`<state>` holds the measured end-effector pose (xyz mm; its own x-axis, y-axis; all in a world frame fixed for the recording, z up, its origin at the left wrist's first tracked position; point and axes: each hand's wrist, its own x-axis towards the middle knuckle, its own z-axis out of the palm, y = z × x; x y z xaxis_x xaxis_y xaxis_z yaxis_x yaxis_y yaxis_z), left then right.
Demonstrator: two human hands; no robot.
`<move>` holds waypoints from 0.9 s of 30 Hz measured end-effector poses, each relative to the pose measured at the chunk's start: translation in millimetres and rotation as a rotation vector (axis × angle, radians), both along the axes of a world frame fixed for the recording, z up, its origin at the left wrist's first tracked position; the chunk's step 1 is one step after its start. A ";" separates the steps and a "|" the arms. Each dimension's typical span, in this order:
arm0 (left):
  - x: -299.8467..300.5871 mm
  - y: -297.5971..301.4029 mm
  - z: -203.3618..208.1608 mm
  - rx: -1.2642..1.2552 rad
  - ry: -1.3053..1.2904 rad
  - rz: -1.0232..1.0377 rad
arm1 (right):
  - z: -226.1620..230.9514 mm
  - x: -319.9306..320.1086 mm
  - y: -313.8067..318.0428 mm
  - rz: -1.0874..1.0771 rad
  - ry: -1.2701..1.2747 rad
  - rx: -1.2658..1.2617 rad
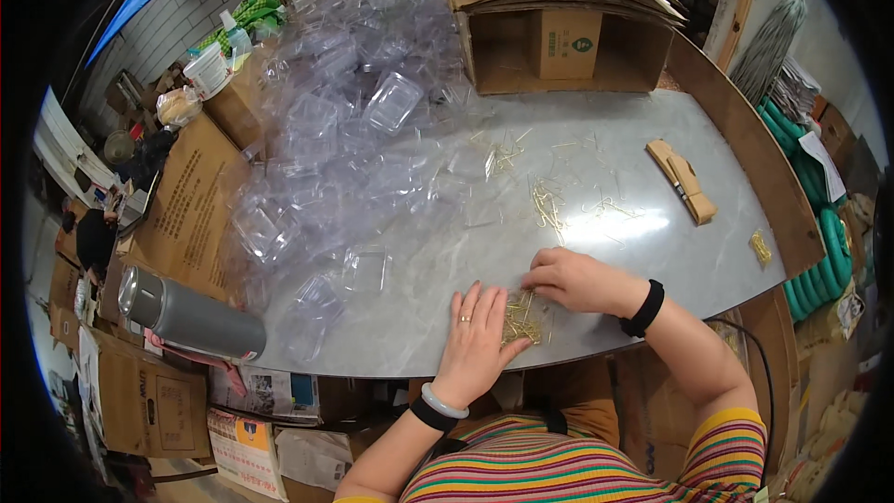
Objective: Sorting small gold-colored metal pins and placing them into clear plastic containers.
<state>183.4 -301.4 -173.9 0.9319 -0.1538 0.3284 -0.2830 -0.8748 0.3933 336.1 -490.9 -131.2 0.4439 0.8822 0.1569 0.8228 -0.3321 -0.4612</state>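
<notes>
A small heap of thin gold metal hooks lies near the table's front edge, between my two hands. My left hand rests with its fingers stretched out on the tabletop, its thumb against the heap's near side. At the heap's far side, my right hand has its fingers curled and pinched together on gold hooks; how many it grips is hidden by the fingers. Farther off, more loose gold hooks are scattered across the grey table.
Clear plastic boxes pile up over the table's left side. A grey bottle lies at the front left. An open cardboard box stands at the back. To the right are a folded brown cardboard piece and a small gold bundle.
</notes>
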 end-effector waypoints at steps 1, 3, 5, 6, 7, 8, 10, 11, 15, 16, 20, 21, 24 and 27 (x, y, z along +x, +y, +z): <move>0.4 -0.5 0.8 0.001 0.004 -0.008 | -4.9 6.9 -3.1 -0.074 0.001 -0.008; 0.4 -0.4 1.4 0.005 0.003 -0.010 | -9.4 9.1 -5.7 -0.136 0.025 -0.021; 0.4 -0.3 1.4 0.005 -0.008 -0.014 | -8.1 6.4 -5.8 -0.113 0.059 -0.026; 0.3 0.1 0.4 0.002 -0.018 -0.017 | -3.8 5.4 -5.5 -0.127 0.079 -0.063; 0.1 0.2 0.1 -0.001 -0.028 -0.021 | 3.7 4.4 -6.0 -0.140 0.098 -0.101; 0.0 0.0 1.2 -0.007 -0.021 -0.018 | 11.2 1.5 -7.1 -0.158 0.118 -0.140; 0.0 -1.1 4.3 -0.020 -0.006 -0.014 | 17.1 -9.9 -18.4 -0.082 0.013 -0.134; -0.4 -1.1 3.2 -0.025 -0.016 -0.007 | 17.7 -16.0 -22.8 -0.038 -0.038 -0.131; -1.3 -3.5 0.3 -0.035 -0.037 0.018 | 16.3 -40.1 -31.6 -0.076 -0.031 -0.149; -1.6 -4.1 0.1 -0.033 -0.037 0.024 | 12.3 -45.4 -30.3 -0.107 -0.009 -0.139; -1.5 -4.1 -1.7 -0.014 -0.013 0.004 | -4.6 -63.9 -14.5 -0.268 0.012 -0.106; -2.9 -3.8 2.8 -0.010 -0.007 -0.007 | -7.3 -62.1 -13.8 -0.255 0.061 -0.030; -3.1 -5.2 8.4 0.024 0.000 -0.006 | -13.5 -41.6 -13.5 -0.274 0.137 0.076; -1.8 -6.4 8.9 0.075 0.020 -0.003 | -10.0 -20.8 -27.1 -0.372 0.007 0.012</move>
<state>181.6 -307.7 -165.0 0.9377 -0.1798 0.2973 -0.2781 -0.9013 0.3321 315.4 -518.0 -141.1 0.7349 0.6586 0.1618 0.6437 -0.6021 -0.4723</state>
